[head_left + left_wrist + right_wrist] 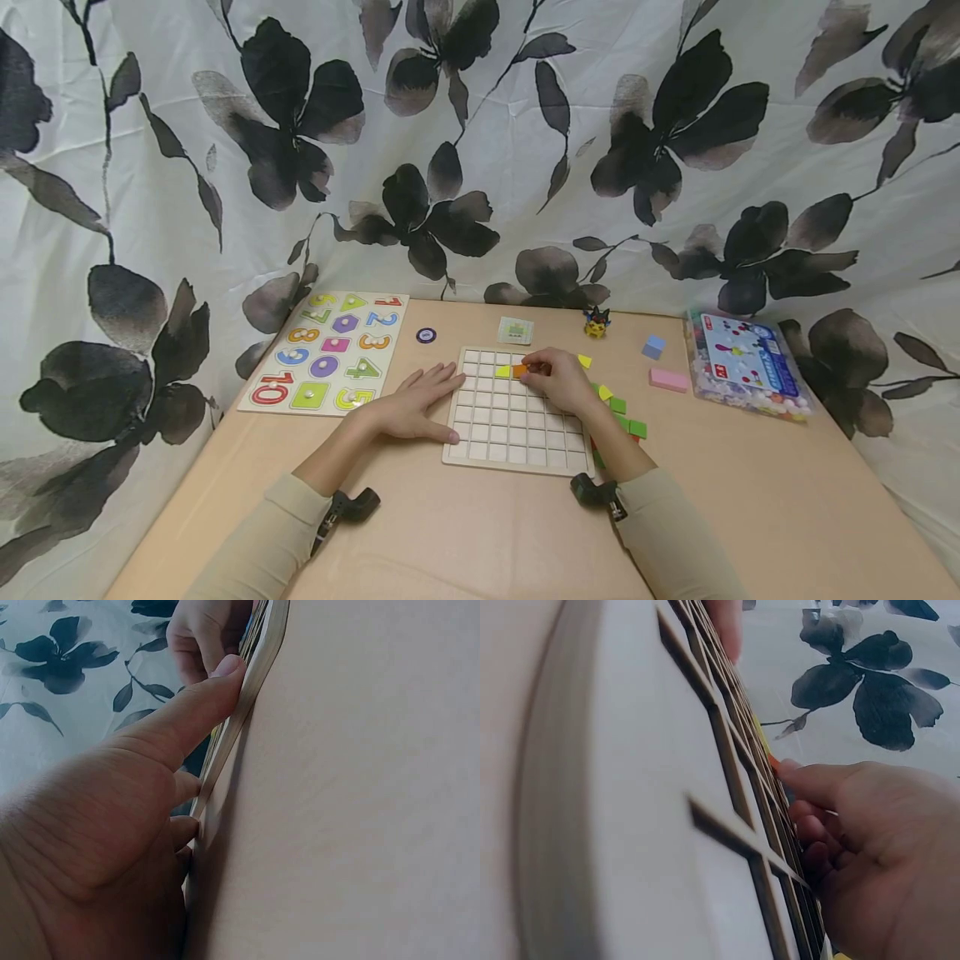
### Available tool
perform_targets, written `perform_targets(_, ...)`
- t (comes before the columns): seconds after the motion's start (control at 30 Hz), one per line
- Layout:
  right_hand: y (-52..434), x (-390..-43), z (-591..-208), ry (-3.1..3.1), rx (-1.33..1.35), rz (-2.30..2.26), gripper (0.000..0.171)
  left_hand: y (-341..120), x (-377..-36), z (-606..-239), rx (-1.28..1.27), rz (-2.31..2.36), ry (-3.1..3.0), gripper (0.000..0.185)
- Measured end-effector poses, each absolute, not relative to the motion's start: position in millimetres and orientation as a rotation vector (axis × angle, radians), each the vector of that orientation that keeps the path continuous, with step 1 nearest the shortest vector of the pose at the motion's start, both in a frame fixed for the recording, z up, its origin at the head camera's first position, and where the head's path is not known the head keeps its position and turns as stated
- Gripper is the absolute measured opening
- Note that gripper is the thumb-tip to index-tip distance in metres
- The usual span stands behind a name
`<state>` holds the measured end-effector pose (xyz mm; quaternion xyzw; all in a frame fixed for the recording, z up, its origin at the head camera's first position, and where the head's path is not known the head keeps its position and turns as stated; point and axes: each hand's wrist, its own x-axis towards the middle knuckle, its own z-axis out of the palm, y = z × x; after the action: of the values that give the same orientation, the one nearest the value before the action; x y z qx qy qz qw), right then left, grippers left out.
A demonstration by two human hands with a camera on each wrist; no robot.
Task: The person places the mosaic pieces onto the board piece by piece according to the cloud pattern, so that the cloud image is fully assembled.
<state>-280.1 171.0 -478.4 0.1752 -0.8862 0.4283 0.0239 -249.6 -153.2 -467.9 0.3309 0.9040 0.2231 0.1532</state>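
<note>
A white gridded board with a wooden rim lies mid-table in the head view. My left hand rests at its left edge with fingers spread and straight; in the left wrist view the thumb touches the board's side. Over the upper rows, my right hand pinches a small orange tile. Just left of that tile, a yellow tile sits in the grid. The right wrist view shows the orange tile at the fingertips, close against the grid, with the other fingers curled under.
Loose green tiles and yellow tiles lie right of the board, partly behind my right forearm. A number puzzle is at left. Behind stand a round disc, a card and a figurine. Rightward are a pink block, blue pieces and a bead box.
</note>
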Motion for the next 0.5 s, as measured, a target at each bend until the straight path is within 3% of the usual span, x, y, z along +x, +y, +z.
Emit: perform_targets(0.5,181,-276,-462,-2.750,0.537,1.379,0.035,-154,-251,-470,0.948,0.632,2.591,0.107)
